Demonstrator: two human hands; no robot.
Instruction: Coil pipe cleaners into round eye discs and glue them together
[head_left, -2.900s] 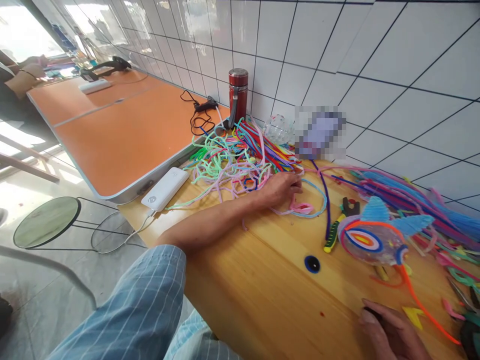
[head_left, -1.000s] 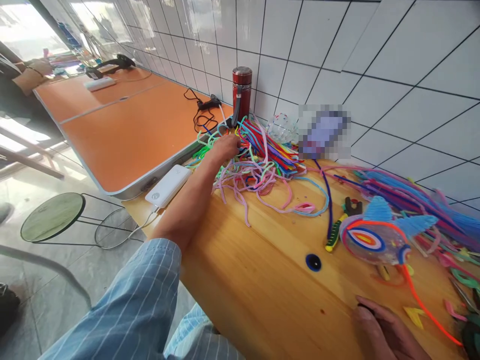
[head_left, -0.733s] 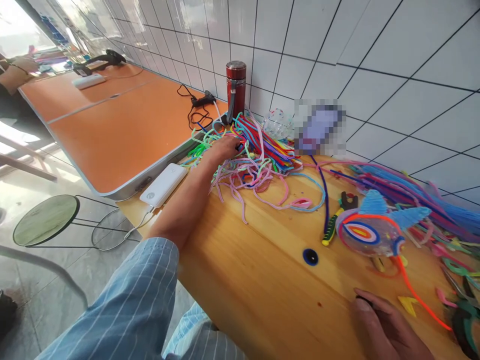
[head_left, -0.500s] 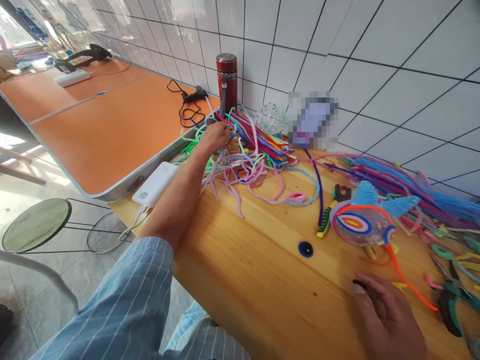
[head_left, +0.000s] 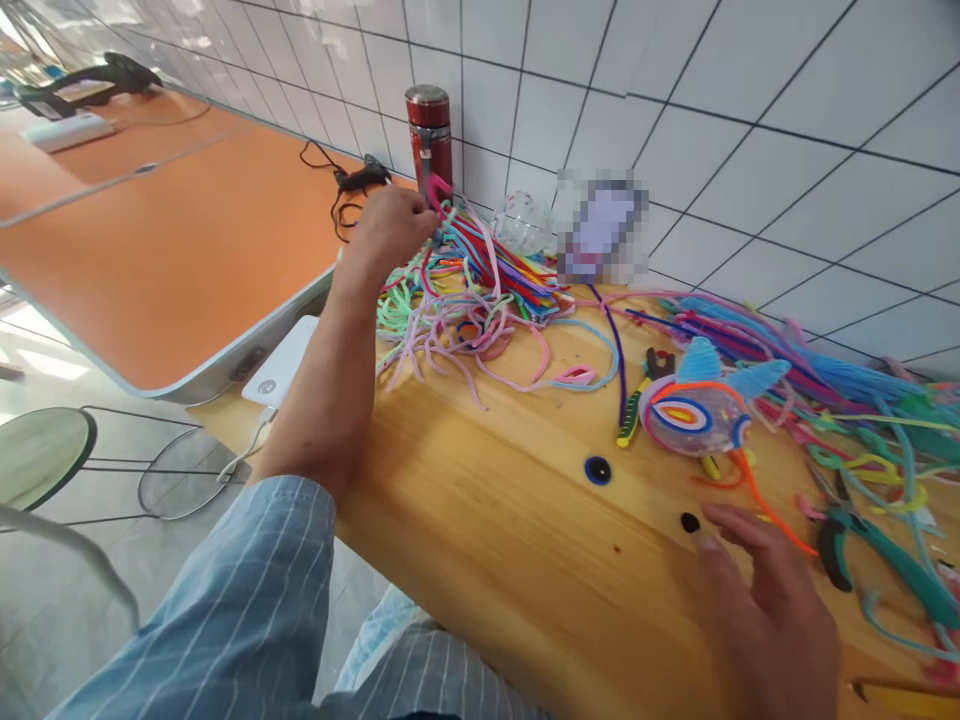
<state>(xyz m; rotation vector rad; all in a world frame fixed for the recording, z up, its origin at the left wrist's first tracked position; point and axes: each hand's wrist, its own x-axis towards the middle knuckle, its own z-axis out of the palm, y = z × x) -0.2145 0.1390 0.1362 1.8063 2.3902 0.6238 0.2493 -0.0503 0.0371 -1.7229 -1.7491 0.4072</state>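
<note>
At the far left of the table, my left hand (head_left: 397, 225) is closed around a pink-red pipe cleaner (head_left: 439, 186), whose curved part rises beside the fingers. A bundle of multicoloured pipe cleaners (head_left: 510, 270) and a tangle of pale pink and green ones (head_left: 442, 325) lie just beneath it. My right hand (head_left: 772, 600) rests low on the right, thumb and forefinger apart. Just off its thumb tip is a small black disc (head_left: 690, 522). Farther left lies a blue-rimmed black eye piece (head_left: 598, 470). Behind the hand sits a clear fish-like ball (head_left: 694, 420) with blue pipe-cleaner fins.
Green-handled pliers (head_left: 885, 560) lie on the right, yellow-green cutters (head_left: 637, 405) near the ball. A red flask (head_left: 430, 145), clear plastic piece (head_left: 523, 222) and blurred phone (head_left: 602, 228) stand by the tiled wall. A white power bank (head_left: 281, 362) sits left, beside an orange table (head_left: 225, 240).
My left hand has lifted slightly, and a pink-red pipe cleaner now shows in it. My right thumb and forefinger have parted, leaving the black disc in plain sight. The view has shifted right.
</note>
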